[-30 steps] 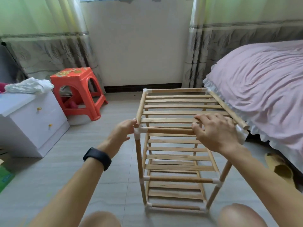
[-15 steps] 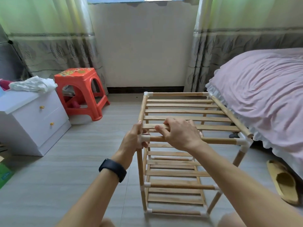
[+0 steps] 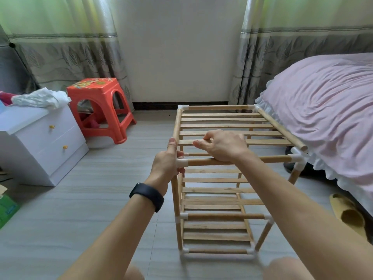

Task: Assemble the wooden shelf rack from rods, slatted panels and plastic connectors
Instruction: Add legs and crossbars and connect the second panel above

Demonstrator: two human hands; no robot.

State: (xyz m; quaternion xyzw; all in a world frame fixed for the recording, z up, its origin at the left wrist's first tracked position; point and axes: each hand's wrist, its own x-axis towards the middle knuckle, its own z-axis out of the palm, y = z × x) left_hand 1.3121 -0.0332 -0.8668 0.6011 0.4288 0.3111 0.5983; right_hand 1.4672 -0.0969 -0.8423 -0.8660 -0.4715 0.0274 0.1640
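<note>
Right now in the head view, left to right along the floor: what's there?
white drawer cabinet → orange plastic stool → wooden shelf rack → yellow slipper, beside the bed.

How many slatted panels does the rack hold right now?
3 on the rack: top panel beneath the right hand, middle panel halfway down, bottom panel near the floor. None seems hidden.

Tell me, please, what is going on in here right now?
A person is putting together a wooden shelf rack on the floor beside the bed. The left hand grips the near-left top connector, and the right hand presses on the front rod. The top panel's right side rod sticks out, unseated.
</note>
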